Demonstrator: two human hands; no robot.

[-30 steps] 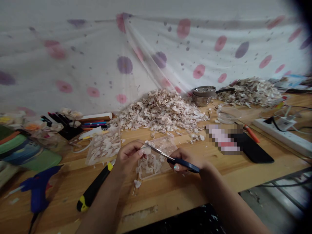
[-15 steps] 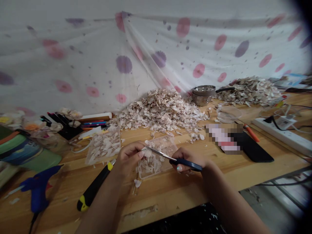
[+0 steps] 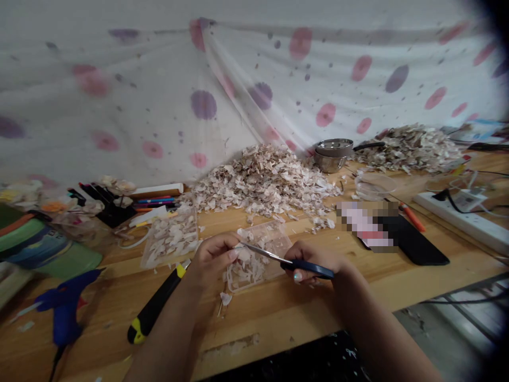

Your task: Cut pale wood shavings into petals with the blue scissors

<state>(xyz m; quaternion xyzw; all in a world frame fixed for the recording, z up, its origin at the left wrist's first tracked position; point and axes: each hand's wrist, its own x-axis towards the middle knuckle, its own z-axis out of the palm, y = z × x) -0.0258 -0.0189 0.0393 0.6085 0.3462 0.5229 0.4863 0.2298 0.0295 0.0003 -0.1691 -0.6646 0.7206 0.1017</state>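
My left hand (image 3: 212,257) pinches a small pale flake (image 3: 240,253) over a clear plastic tray (image 3: 274,236) that holds more flakes. My right hand (image 3: 314,260) grips blue-handled scissors (image 3: 292,261), whose blades reach left to the flake at my left fingertips. Both hands hover just above the wooden table (image 3: 397,278) near its front edge. A second clear tray of flakes (image 3: 170,239) lies to the left of my left hand.
A large heap of pale flakes (image 3: 264,183) lies behind the trays, another heap (image 3: 409,148) at the back right beside metal bowls (image 3: 332,154). A yellow-black utility knife (image 3: 157,302), a blue glue gun (image 3: 63,313), pens (image 3: 153,201), a black phone (image 3: 413,244) and a power strip (image 3: 465,220) lie around.
Both hands with the scissors and flake have sunk slightly toward the tray; the scissor blades have lowered and closed a little on the flake.
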